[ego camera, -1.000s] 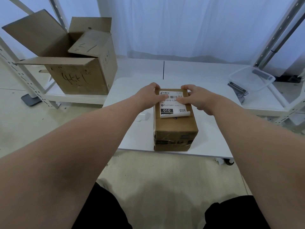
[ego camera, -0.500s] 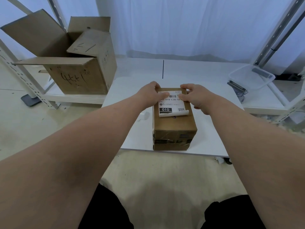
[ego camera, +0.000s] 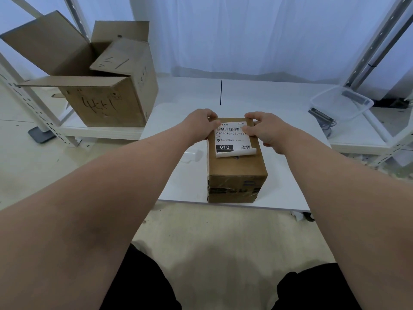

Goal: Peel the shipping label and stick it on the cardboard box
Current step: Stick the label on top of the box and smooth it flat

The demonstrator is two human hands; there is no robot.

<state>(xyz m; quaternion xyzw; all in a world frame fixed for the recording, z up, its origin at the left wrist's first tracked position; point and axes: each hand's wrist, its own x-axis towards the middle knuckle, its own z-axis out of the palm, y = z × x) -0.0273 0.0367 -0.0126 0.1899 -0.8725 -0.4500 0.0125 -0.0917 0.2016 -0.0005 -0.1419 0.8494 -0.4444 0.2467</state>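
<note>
A small taped cardboard box (ego camera: 237, 173) stands on the white table (ego camera: 178, 180) near its front edge. The white shipping label (ego camera: 232, 142), with a barcode and "010", lies on the far half of the box top; its near edge curls up off the cardboard. My left hand (ego camera: 199, 125) holds the label's far left corner with curled fingers, thumb on the label. My right hand (ego camera: 268, 128) holds the far right corner the same way, its forefinger along the box's far edge. The label's far corners are hidden under my fingers.
A large open cardboard box (ego camera: 107, 101) with handwriting sits on a low shelf at the left. A clear plastic tub (ego camera: 342, 104) rests on the shelf at the right. A pale scrap (ego camera: 192, 155) lies on the table left of the small box.
Both hands have slid from the middle of the label towards its far corners, uncovering more print. The near edge stays curled up. The box has not moved.
</note>
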